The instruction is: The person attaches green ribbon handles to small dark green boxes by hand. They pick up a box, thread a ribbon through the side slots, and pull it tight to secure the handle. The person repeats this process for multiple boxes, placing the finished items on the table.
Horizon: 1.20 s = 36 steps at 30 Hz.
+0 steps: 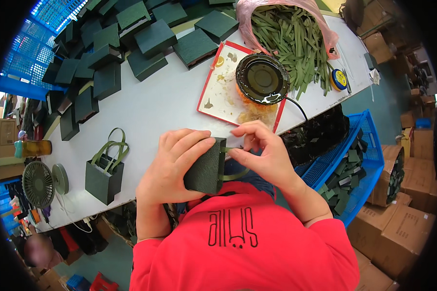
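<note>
Boxy dark-green textured paper bag [202,169] sits between both hands. Left hand [172,162] wrapped around its side; right hand [261,149] pinched narrow on its flat olive-green ribbon handle [226,150]. White bench [138,106] beyond: similar handled green bag [102,180] left, round glossy black pot [262,77] on red-edged white board [216,91].

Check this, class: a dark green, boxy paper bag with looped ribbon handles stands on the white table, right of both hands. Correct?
Wrong side: in the head view, that standing bag is left of the left hand and right hand.
</note>
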Motion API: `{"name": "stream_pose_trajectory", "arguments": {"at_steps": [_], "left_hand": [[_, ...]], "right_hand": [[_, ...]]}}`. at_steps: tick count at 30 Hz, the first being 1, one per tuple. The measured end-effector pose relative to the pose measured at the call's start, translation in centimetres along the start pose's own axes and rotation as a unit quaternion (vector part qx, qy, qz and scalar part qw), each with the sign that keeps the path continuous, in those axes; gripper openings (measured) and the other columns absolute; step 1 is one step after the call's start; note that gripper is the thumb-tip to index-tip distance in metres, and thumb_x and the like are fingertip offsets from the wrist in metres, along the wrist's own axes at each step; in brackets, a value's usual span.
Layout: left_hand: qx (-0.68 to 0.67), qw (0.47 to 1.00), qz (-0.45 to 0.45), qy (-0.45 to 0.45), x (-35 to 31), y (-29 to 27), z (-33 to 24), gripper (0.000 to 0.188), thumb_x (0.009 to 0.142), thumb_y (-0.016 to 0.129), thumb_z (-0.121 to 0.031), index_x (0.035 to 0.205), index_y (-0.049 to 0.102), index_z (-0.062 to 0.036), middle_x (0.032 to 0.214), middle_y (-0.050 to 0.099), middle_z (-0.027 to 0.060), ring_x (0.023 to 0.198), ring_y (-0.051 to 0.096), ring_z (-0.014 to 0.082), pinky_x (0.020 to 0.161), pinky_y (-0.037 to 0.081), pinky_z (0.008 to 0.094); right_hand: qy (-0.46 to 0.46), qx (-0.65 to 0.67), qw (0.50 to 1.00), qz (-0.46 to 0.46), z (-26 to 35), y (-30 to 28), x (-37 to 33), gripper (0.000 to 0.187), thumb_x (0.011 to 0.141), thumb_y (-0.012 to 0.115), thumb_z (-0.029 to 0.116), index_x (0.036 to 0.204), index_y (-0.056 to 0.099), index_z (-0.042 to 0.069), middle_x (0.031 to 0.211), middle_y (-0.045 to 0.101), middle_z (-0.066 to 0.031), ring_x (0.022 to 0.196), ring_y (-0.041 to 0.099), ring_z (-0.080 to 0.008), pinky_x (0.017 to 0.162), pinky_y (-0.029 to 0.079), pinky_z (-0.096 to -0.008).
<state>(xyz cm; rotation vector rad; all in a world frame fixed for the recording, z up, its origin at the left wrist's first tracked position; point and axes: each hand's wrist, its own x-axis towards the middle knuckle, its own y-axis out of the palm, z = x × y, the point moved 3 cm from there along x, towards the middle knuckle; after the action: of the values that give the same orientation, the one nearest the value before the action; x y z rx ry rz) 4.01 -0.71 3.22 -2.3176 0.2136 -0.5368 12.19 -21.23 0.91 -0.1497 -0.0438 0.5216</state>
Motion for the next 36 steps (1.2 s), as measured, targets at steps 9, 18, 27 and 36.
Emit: {"name": "stream_pose_trajectory", "arguments": {"at_steps": [9,18,27,36], "left_hand": [[0.041,0.997,0.070,0.010,0.5,-0.1,-1.4,0.087,0.054,0.085,-0.029,0.133,0.055,-0.0062,0.137,0.054,0.0136,0.124,0.050,0.0355,0.106,0.036,0.0514],[0.051,0.997,0.059,-0.007,0.5,0.2,-1.4,0.092,0.055,0.086,-0.028,0.139,0.052,-0.0121,0.141,0.051,0.0091,0.129,0.046,0.0322,0.107,0.033,0.0494],[0.176,0.944,-0.049,-0.274,-3.5,-1.4,2.8,0.095,0.058,0.088,-0.029,0.144,0.050,-0.0116,0.139,0.048,0.0200,0.128,0.045,0.0394,0.108,0.036,0.0475],[0.168,0.878,-0.068,-0.443,-6.7,-3.1,6.0,0.063,0.086,0.073,-0.034,0.142,0.053,-0.0148,0.132,0.053,0.0242,0.120,0.053,0.0400,0.099,0.045,0.0433]], "right_hand": [[0.058,-0.046,0.991,0.109,-1.2,1.3,0.1,0.027,0.087,0.069,0.016,0.071,0.056,-0.001,0.068,0.053,-0.0057,0.062,0.050,-0.0106,0.054,0.040,-0.0296],[0.093,0.023,0.983,0.156,-1.1,0.8,0.1,0.024,0.095,0.066,0.019,0.089,0.068,-0.004,0.077,0.064,-0.0078,0.067,0.058,-0.0121,0.062,0.048,-0.0287],[0.076,0.074,0.994,-0.025,-1.5,-2.9,-2.0,0.016,0.095,0.069,0.013,0.103,0.074,0.000,0.085,0.069,-0.0002,0.064,0.054,-0.0034,0.057,0.043,-0.0198],[0.079,0.102,0.971,-0.203,-2.5,-10.0,-2.6,0.012,0.098,0.066,0.012,0.094,0.068,0.000,0.070,0.064,0.0000,0.057,0.050,-0.0007,0.051,0.036,-0.0171]]}}
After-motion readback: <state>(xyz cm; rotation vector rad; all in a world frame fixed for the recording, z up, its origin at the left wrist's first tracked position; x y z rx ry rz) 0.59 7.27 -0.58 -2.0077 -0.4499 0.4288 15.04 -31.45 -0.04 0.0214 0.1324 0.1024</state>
